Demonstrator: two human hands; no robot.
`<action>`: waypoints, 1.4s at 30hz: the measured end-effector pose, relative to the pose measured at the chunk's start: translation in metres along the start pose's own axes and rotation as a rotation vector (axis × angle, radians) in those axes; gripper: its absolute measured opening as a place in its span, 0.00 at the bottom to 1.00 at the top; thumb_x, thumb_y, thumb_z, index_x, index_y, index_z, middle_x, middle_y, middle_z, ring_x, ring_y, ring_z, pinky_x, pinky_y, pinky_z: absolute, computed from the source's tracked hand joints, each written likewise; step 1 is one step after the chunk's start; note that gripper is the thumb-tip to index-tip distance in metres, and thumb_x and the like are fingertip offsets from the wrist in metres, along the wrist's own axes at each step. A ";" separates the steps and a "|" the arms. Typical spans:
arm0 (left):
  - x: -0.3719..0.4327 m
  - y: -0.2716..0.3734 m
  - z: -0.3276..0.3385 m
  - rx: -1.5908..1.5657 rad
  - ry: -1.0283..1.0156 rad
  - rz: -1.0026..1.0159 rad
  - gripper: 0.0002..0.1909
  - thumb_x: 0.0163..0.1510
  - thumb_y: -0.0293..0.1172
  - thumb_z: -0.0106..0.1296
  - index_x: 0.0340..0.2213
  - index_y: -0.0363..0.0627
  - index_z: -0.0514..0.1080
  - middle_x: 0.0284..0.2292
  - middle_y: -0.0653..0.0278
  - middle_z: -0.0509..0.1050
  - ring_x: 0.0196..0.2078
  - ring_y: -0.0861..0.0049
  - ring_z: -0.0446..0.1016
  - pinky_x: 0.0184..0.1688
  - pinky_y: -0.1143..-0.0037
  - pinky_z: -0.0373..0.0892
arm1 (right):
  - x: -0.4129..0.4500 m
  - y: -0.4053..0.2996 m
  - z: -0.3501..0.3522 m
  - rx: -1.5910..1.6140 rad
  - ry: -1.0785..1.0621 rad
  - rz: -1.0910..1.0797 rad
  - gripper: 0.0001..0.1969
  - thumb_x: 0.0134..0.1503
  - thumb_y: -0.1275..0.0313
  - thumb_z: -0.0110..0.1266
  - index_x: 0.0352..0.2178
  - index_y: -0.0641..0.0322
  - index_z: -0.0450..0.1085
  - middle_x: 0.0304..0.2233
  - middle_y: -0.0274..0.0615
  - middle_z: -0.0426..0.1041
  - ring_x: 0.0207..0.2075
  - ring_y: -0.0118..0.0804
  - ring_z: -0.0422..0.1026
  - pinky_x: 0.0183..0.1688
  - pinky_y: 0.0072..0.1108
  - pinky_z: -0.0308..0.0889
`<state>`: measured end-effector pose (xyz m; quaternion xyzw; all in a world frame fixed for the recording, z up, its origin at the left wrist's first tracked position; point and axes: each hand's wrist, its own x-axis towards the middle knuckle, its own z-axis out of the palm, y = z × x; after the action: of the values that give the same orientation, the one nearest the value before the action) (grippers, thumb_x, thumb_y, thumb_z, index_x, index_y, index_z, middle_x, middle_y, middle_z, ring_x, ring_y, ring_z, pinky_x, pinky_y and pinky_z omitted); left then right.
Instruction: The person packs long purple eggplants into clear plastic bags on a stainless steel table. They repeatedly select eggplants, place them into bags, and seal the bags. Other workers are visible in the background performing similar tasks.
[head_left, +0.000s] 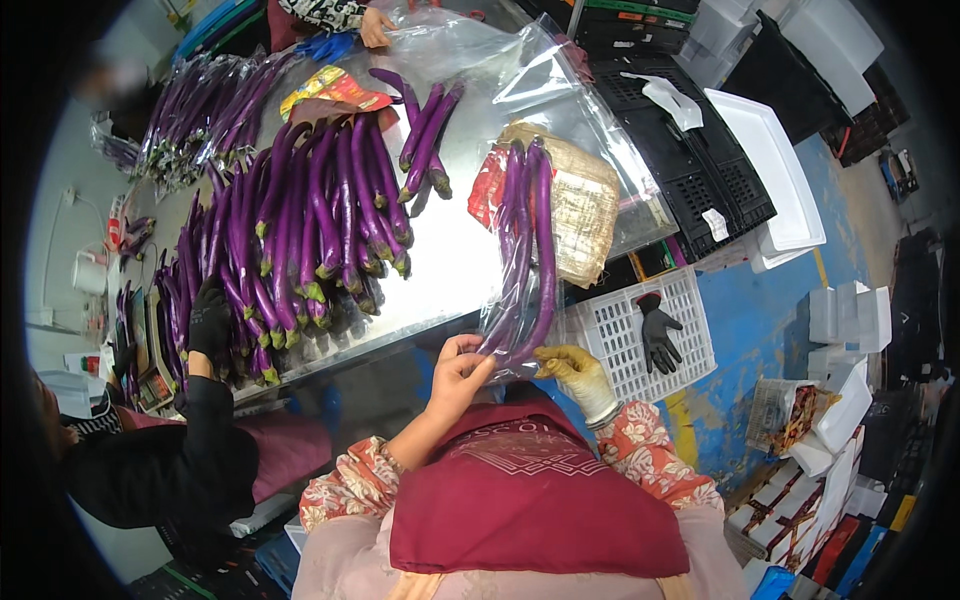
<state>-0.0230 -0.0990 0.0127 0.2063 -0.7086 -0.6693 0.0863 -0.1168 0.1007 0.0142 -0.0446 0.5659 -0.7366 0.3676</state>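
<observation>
Several long purple eggplants (546, 247) lie in a clear plastic bag (491, 300) at the table's front edge, their far ends resting on a wrapped bundle (589, 202). Bare-skinned, my left hand (459, 373) pinches the near end of the bag on its left side. My right hand (574, 375), in a worn yellow-and-white glove, has its fingertips at the bag's right corner beside one eggplant's end. Whether those fingertips grip the film is hard to see. To the left spreads a large pile of loose eggplants (300, 217), with a few more eggplants (427, 142) apart from it.
A co-worker's black-gloved hand (210, 319) touches the pile at left. Another person's hand (375, 28) rests at the table's (442, 262) far side. Bagged eggplants (202, 112) lie at back left. A white crate (694, 300) bearing a dark glove (660, 334) stands at right, below black crates (690, 165).
</observation>
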 end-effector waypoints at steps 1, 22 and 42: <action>0.001 0.004 -0.001 0.073 -0.014 0.026 0.07 0.44 0.29 0.56 0.23 0.38 0.73 0.39 0.58 0.64 0.40 0.73 0.65 0.40 0.77 0.62 | 0.002 -0.002 0.001 -0.027 0.007 -0.018 0.12 0.53 0.72 0.50 0.35 0.72 0.66 0.35 0.46 0.72 0.32 0.30 0.71 0.38 0.18 0.67; 0.018 -0.020 0.007 0.009 0.070 -0.295 0.11 0.51 0.33 0.51 0.20 0.39 0.70 0.21 0.68 0.68 0.27 0.85 0.64 0.29 0.82 0.61 | 0.045 0.050 -0.023 0.010 0.344 -0.018 0.09 0.54 0.70 0.50 0.25 0.68 0.68 0.23 0.39 0.71 0.23 0.28 0.69 0.31 0.17 0.65; 0.044 -0.084 -0.008 -1.126 -0.391 -0.582 0.11 0.51 0.25 0.43 0.34 0.29 0.67 0.35 0.53 0.72 0.37 0.70 0.72 0.43 0.72 0.68 | 0.065 0.014 -0.039 0.250 -0.008 0.199 0.22 0.52 0.76 0.48 0.49 0.65 0.55 0.42 0.39 0.66 0.43 0.32 0.67 0.44 0.20 0.64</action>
<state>-0.0450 -0.1262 -0.0756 0.1875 -0.1686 -0.9584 -0.1338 -0.1756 0.0923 -0.0343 0.0549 0.4699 -0.7613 0.4435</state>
